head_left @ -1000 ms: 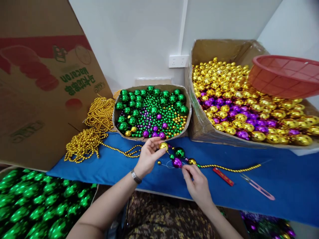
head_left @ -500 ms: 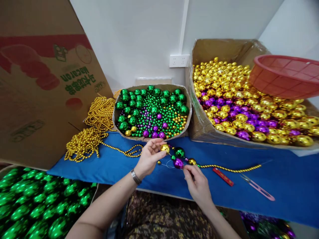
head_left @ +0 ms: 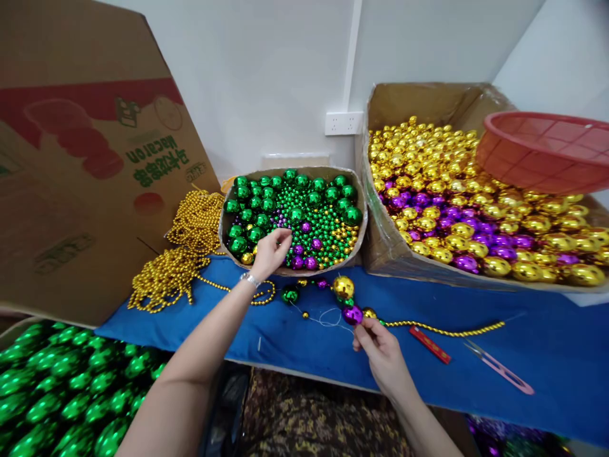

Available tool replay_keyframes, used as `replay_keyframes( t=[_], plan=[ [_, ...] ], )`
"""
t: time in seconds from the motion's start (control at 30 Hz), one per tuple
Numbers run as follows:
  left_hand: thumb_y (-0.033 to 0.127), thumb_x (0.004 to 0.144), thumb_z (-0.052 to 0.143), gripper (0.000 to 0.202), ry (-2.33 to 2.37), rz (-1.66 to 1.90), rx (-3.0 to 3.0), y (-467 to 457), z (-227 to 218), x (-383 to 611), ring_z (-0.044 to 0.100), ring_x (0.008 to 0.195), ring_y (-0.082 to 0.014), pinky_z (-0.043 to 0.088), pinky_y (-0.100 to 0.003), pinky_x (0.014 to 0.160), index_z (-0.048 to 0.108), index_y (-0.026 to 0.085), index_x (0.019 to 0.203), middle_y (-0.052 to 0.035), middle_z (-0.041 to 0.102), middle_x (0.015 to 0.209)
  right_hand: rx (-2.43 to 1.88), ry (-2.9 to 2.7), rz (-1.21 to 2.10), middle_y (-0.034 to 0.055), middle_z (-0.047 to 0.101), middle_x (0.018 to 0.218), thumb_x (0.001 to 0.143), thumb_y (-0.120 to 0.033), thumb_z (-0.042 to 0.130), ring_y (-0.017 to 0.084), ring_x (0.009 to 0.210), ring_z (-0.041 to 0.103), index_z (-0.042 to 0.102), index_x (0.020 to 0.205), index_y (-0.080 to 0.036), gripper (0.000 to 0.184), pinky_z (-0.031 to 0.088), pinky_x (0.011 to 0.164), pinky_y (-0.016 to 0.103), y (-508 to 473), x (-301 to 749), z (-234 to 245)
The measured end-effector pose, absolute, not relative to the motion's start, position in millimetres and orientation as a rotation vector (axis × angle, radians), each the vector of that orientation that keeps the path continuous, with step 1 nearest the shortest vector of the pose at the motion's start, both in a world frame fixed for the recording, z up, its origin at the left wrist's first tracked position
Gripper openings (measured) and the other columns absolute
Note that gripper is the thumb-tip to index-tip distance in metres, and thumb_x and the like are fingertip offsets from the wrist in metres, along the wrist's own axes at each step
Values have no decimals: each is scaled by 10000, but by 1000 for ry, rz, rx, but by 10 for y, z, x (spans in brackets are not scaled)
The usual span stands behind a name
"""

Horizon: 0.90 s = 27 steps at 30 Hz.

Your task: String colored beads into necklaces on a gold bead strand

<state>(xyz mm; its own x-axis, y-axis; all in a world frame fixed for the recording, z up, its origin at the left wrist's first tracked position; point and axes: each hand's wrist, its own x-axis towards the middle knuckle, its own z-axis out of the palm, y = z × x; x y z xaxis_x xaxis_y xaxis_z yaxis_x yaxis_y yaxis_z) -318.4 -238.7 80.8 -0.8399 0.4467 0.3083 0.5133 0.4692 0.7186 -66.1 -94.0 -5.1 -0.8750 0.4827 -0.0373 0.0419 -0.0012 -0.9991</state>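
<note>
My left hand (head_left: pixel 272 252) reaches over the near side of a cardboard box (head_left: pixel 221 222) of green, purple and gold beads (head_left: pixel 295 214). Its fingertips are pressed together above the small beads; whatever they pinch is hidden. Down at the blue cloth, my right hand (head_left: pixel 383 352) is closed at the edge of a shiny purple bead (head_left: pixel 353 315) on a bead string. Joined along that string are a large gold bead (head_left: pixel 343 287), smaller beads and a green bead (head_left: pixel 290 294). Thin clear thread (head_left: pixel 328 320) loops on the cloth near a tiny gold bead (head_left: pixel 305 315).
Gold bead chains (head_left: pixel 164 276) are heaped at left beside a tall carton (head_left: pixel 85 209). A larger box (head_left: pixel 380 247) of gold and purple beads, with a red basket (head_left: pixel 542 152) on it, stands right. A red strip (head_left: pixel 429 344) and pink-handled snips (head_left: pixel 504 371) lie on the blue cloth (head_left: pixel 361 368).
My left hand has let go of the gold bead and moved up and left over the bead box. My right hand stays at the purple bead; the string has shifted on the cloth.
</note>
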Motion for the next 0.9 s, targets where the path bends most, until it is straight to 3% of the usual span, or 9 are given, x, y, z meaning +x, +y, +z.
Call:
replay_keyframes(
  t=[0.03, 0.1, 0.3, 0.5, 0.67, 0.73, 0.83, 0.9],
  plan=[
    [248, 865, 494, 244, -2727, -1042, -856, -2373, 801, -3346, 634, 899, -204, 473, -301, 807, 620, 161, 1055, -93, 688, 1002, -546, -1950, 1945, -4, 560, 587, 825, -497, 569, 133, 546, 552, 571, 825, -172, 324, 480, 532, 246, -932, -657, -42],
    [184, 838, 500, 236, -2806, -803, -852, -2341, 777, -3599, 635, 909, -232, 458, -319, 829, 635, 154, 1028, -105, 693, 984, -553, -1935, 1948, -3, 558, 585, 818, -500, 577, 136, 546, 551, 577, 823, -171, 330, 476, 528, 248, -920, -645, -21],
    [153, 765, 559, 200, -2937, -518, -936, -2231, 675, -3790, 618, 943, -249, 442, -334, 862, 665, 196, 928, -85, 695, 951, -588, -1956, 1922, 4, 557, 599, 822, -512, 560, 141, 558, 549, 576, 828, -171, 341, 478, 532, 250, -881, -606, -29],
    [88, 714, 572, 246, -3016, -361, -931, -2054, 627, -3749, 608, 973, -291, 447, -386, 840, 657, 162, 933, -143, 675, 927, -583, -1899, 1973, -6, 562, 604, 802, -479, 601, 126, 551, 550, 596, 819, -171, 308, 478, 533, 231, -881, -661, -43],
    [124, 721, 573, 274, -2978, -425, -912, -2040, 772, -3677, 607, 963, -297, 462, -391, 816, 659, 165, 978, -129, 674, 935, -555, -1966, 1925, -7, 556, 612, 830, -462, 564, 128, 559, 551, 595, 836, -175, 289, 480, 536, 231, -898, -655, -5],
    [215, 768, 561, 286, -2950, -787, -887, -2115, 839, -3529, 622, 892, -255, 485, -352, 756, 649, 162, 1035, -110, 672, 919, -550, -2025, 1865, -4, 563, 623, 840, -459, 550, 132, 568, 557, 598, 836, -179, 284, 478, 542, 229, -892, -629, 11],
    [337, 771, 600, 328, -2725, -2027, -796, -2255, 890, -3166, 621, 724, -170, 489, -279, 615, 656, 158, 1040, -75, 663, 838, -520, -2134, 1733, 13, 592, 665, 852, -459, 528, 142, 590, 575, 610, 828, -182, 290, 479, 552, 230, -887, -604, 50],
    [330, 733, 667, 324, -2443, -2692, -675, -2326, 889, -2904, 605, 670, -132, 469, -235, 562, 669, 157, 1007, -59, 655, 793, -482, -2200, 1642, 23, 607, 690, 863, -451, 511, 146, 601, 582, 615, 827, -185, 288, 476, 551, 230, -897, -603, 86]
  ],
)
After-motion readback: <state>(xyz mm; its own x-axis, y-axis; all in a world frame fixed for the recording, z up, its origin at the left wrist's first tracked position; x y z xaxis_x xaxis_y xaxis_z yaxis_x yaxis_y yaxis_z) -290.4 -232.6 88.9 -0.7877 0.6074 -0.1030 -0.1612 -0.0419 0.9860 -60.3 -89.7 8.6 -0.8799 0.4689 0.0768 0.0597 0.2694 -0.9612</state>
